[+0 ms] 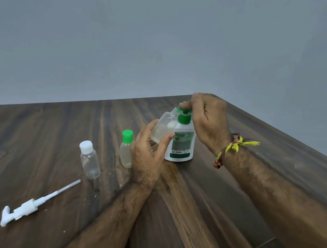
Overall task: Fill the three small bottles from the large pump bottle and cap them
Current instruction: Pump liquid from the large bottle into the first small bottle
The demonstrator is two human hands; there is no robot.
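A: What does each grip hold?

B: The left hand [150,149] holds a small clear bottle [163,127], thumb on the near side and fingers curled behind it. The bottle is tilted, its open threaded neck toward the pump of the large bottle, and there is pale liquid in its lower part. The right hand [206,117] comes from above with bent wrist; its fingers press on the green pump head [184,113] of the large pump bottle [180,143].

A: Where does the large bottle stand?

B: Upright on the desk [45,130], just behind the left hand. It is white with a green and grey label.

A: And around the hands?

B: Left of the left hand stands a small bottle with green cap [126,149], closed, with pale liquid inside; the hand partly covers its right side. Further left stands a clear bottle with white cap [89,160]; it looks empty. Near the left edge lies a white pump with a long tube [30,204], flat on the wood. A braided thread band [234,146], yellow and dark, is on the right wrist.

A: The surface?

B: Dark wood grain, a bit shiny.
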